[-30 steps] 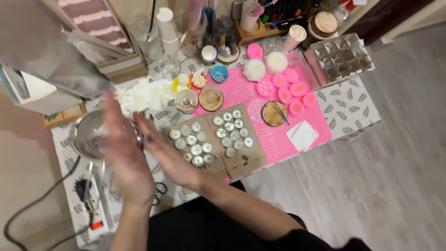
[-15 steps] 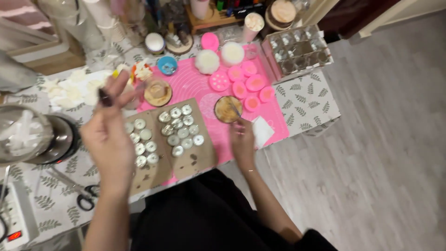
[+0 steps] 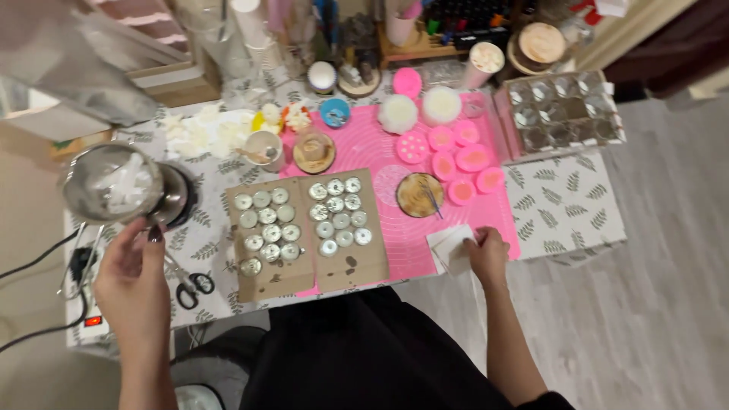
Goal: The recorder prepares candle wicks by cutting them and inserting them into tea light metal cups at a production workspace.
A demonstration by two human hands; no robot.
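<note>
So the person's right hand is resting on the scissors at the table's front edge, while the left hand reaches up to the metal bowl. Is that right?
Not quite. The head view shows the right hand resting on a white paper napkin at the pink mat's front edge; the scissors lie untouched near the left hand, which does reach up to the metal bowl.

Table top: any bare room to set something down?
Leaf-print cloth right of the pink mat, below the glass-jar tray, is bare. Small gap between scissors and cardboard. Back edge and mat are crowded.
</note>
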